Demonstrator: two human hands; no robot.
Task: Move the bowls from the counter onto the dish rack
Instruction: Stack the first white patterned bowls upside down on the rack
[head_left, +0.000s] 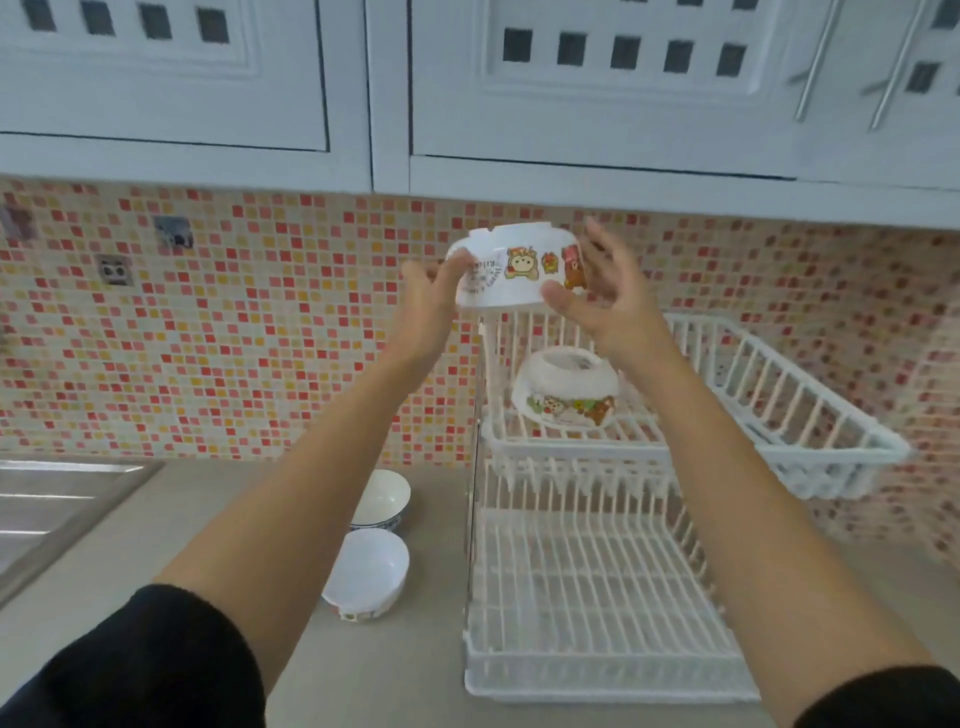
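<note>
I hold a white bowl with cartoon pictures upside down in the air, above the top tier of the white dish rack. My left hand grips its left side and my right hand its right side. A second cartoon bowl rests upside down and tilted on the rack's top tier. On the counter left of the rack sit two bowls: a plain white one nearer me and one with a blue rim behind it.
The rack's lower tier holds nothing. A steel sink lies at the far left. Wall cabinets hang overhead, above a mosaic tile wall with an outlet.
</note>
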